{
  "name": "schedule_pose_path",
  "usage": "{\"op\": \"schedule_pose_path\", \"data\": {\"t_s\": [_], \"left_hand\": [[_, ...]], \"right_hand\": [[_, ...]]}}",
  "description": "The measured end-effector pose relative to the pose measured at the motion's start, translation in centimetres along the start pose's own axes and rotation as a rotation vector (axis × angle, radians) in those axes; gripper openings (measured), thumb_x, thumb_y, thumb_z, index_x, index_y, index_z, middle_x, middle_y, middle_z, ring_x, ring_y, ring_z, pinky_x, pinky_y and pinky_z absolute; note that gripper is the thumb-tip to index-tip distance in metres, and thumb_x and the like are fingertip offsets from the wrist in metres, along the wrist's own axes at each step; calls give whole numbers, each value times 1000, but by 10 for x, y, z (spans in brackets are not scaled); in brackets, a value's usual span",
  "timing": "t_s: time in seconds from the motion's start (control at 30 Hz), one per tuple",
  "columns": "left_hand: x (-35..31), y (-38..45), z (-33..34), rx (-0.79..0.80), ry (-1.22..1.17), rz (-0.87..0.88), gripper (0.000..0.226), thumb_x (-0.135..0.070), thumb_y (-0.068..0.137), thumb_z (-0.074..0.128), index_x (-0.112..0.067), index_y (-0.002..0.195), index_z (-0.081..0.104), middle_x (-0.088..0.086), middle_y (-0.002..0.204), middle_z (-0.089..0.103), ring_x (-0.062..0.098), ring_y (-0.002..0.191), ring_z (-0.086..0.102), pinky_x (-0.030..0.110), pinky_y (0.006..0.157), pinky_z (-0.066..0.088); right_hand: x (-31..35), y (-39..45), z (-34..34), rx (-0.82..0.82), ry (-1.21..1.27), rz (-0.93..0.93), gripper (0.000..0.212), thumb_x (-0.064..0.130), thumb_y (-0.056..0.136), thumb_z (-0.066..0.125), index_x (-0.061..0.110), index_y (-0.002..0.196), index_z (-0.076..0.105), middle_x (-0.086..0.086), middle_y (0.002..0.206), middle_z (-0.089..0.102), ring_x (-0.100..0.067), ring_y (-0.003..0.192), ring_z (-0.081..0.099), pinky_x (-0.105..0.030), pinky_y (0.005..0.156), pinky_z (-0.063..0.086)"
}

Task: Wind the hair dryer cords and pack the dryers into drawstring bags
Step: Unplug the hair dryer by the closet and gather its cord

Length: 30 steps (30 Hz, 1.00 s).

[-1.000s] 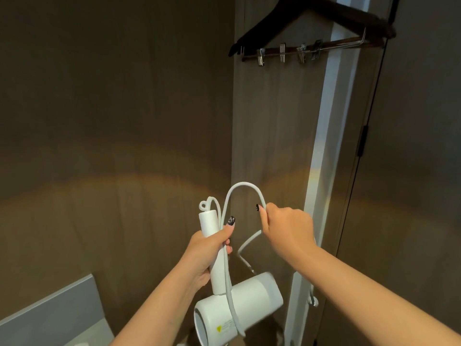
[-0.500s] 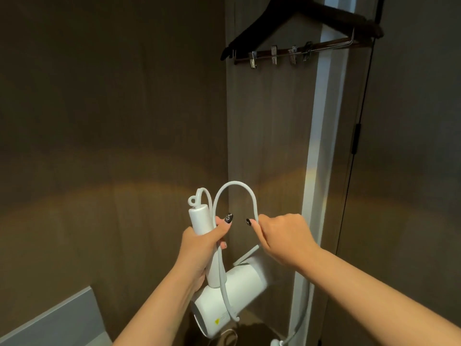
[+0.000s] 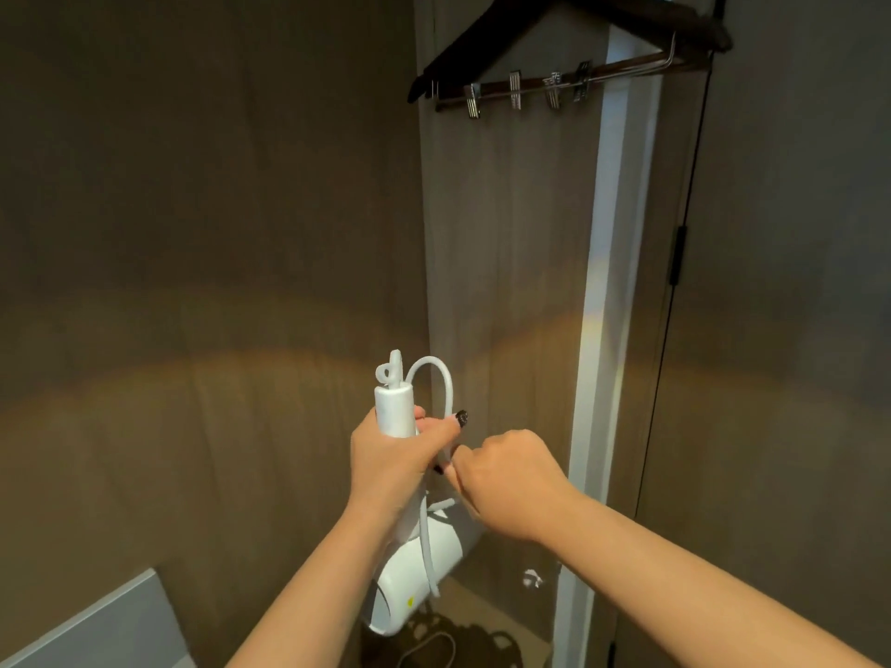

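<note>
A white hair dryer (image 3: pixel 414 585) hangs head-down in front of me, its handle pointing up. My left hand (image 3: pixel 390 460) grips the handle just below its top end, thumb over the white cord (image 3: pixel 441 378). The cord arcs in a small loop above the handle and runs down along it past the dryer's body. My right hand (image 3: pixel 506 479) pinches the cord right beside the left thumb, pulling the loop against the handle. No drawstring bag shows in the head view.
Dark wooden panels (image 3: pixel 193 233) close in ahead and to the left. A black clip hanger (image 3: pixel 569 65) hangs at the upper right beside a white door frame (image 3: pixel 607 330). A grey surface (image 3: pixel 106 629) shows at the lower left. More cord lies on the floor (image 3: pixel 429 643).
My right hand moved down and left with the cord, shrinking the loop above the handle. It now sits against my left hand. The dryer stayed held head-down.
</note>
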<state>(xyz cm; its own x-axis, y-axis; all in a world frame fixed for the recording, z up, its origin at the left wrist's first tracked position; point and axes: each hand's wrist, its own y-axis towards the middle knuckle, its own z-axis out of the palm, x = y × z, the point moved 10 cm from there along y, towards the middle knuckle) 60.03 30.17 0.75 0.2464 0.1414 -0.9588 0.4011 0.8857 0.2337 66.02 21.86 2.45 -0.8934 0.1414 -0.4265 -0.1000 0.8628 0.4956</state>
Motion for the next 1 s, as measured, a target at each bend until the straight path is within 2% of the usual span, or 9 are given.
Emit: {"op": "schedule_pose_path", "data": {"t_s": [0.1,0.17,0.27,0.37,0.57,0.7,0.8,0.9,1.0], "left_hand": [[-8,2,-2,-82,82,104,22,-1,68,75,-6,81,58,3,60,59,8,51,54,19,49,48],[-7,9,-13,-159,71,99,20,-1,71,74,-9,80,58,5,66,60,5,53,55,15,48,46],[9,26,-28,-197,-59,-18,17,-5,76,72,-12,84,58,11,74,61,17,64,61,28,56,49],[18,38,-29,-141,-65,-79,16,-9,81,70,-14,89,57,9,73,61,18,64,61,33,60,49],[35,37,-39,-262,-257,-152,20,-16,86,69,-18,97,52,3,73,63,17,72,68,37,70,55],[37,40,-39,-276,-304,-166,25,-14,86,70,-16,104,53,4,81,65,16,80,73,34,70,55],[41,42,-37,-252,-293,-187,29,-15,86,71,-13,110,55,5,83,66,16,78,74,33,69,54],[43,39,-33,-256,-302,-199,26,-15,87,71,-15,108,56,6,85,67,15,75,73,32,66,54],[41,34,-29,-291,-289,-188,30,-16,87,70,-15,112,55,5,87,66,14,75,71,31,64,53]], "right_hand": [[-2,-6,7,9,154,63,30,34,96,39,20,77,56,5,55,47,-17,43,42,-27,40,40],[-8,-12,4,-81,212,103,30,37,93,39,26,73,57,8,58,54,-13,45,50,-29,39,46],[-20,-23,19,-108,249,113,36,41,95,34,30,82,66,11,69,62,-8,54,57,-25,42,49],[-46,-34,28,-156,291,193,40,45,95,33,30,84,68,12,70,65,-6,57,61,-20,46,52],[-67,-52,43,-138,270,132,42,44,98,33,31,85,70,14,70,66,-2,58,60,-12,48,40],[-89,-65,50,-130,134,186,36,41,95,40,29,77,69,11,63,61,-10,53,56,-20,41,34],[-108,-75,60,-59,34,284,36,40,91,46,27,66,68,8,55,58,-13,49,54,-22,37,33],[-120,-82,75,67,9,367,25,33,74,78,24,55,64,7,49,53,-15,43,51,-21,37,26],[-126,-91,92,260,-29,429,18,35,90,61,23,79,70,3,73,64,-18,67,59,-25,49,33]]}}
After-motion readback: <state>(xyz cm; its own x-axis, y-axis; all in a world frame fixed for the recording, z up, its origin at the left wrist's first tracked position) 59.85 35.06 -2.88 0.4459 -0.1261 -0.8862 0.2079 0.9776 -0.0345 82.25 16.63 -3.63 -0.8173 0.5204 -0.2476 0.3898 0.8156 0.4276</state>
